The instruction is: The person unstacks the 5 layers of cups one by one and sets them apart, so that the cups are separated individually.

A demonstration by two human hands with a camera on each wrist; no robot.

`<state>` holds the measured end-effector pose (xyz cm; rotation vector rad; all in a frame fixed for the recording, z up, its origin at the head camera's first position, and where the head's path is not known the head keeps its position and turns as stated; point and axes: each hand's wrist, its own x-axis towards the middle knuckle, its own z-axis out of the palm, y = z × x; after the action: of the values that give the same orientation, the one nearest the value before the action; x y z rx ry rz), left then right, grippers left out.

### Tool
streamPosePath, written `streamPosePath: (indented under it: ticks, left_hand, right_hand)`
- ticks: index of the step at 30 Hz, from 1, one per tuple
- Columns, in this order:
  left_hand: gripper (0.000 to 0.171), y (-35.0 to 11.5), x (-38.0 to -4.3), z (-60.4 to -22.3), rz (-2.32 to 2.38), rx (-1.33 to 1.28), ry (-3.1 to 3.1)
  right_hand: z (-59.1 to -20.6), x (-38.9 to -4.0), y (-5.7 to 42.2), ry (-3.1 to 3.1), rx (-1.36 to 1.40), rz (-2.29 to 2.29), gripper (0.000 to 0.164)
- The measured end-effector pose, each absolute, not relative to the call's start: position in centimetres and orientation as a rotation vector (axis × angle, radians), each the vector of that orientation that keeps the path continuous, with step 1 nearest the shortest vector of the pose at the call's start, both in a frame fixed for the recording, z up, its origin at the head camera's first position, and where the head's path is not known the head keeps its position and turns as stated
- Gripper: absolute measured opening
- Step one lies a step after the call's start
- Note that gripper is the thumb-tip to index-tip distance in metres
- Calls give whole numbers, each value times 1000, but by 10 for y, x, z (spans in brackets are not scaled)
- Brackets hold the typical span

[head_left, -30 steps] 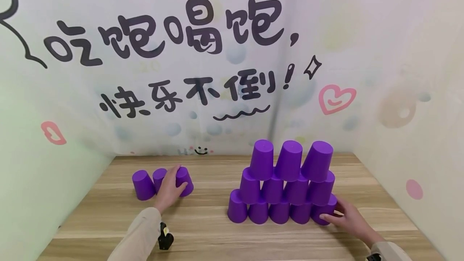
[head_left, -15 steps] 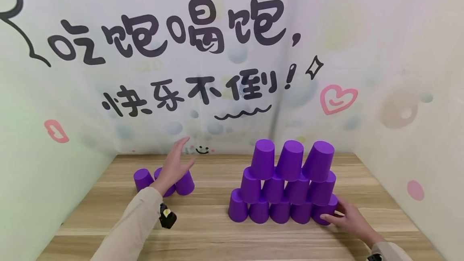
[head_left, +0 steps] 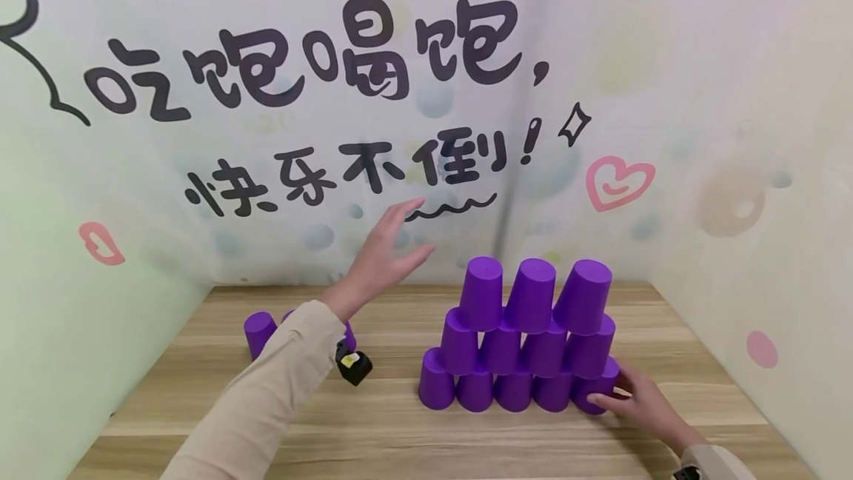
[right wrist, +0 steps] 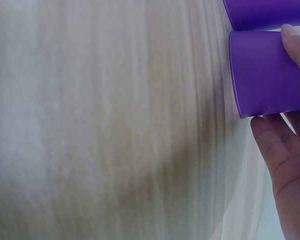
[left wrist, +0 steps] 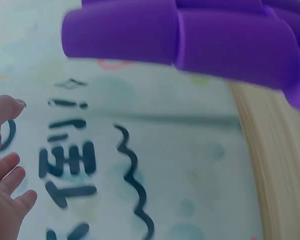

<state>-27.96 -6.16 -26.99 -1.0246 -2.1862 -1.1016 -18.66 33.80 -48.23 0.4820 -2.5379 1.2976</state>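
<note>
On tabletop, bottom end cup is pinched by R hand fingers; L hand fingers held apart, empty. Cup prob. light, stiff; best gripped mid-wall.

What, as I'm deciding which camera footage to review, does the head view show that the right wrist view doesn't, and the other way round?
Only the head view: the left hand in the air, the top row of cups, the loose cups at the left, and the black lettering.

Only the right wrist view: the palm side of the right hand.

Both: the right hand at the end cup, the neighbouring cup, and the table.
</note>
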Motion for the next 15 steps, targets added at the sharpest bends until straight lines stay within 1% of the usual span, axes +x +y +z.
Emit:
streamPosePath:
  ticks: [6, 15]
  left_hand:
    - [56, -32, -267, -265, -1218, -1115, -2201]
    - [55, -7, -260, -296, -1479, -1112, -2319]
  right_hand:
    - [-482, -187, 338, -2543, 472, 1300, 58]
    - [-482, -187, 337, -2542, 469, 1297, 58]
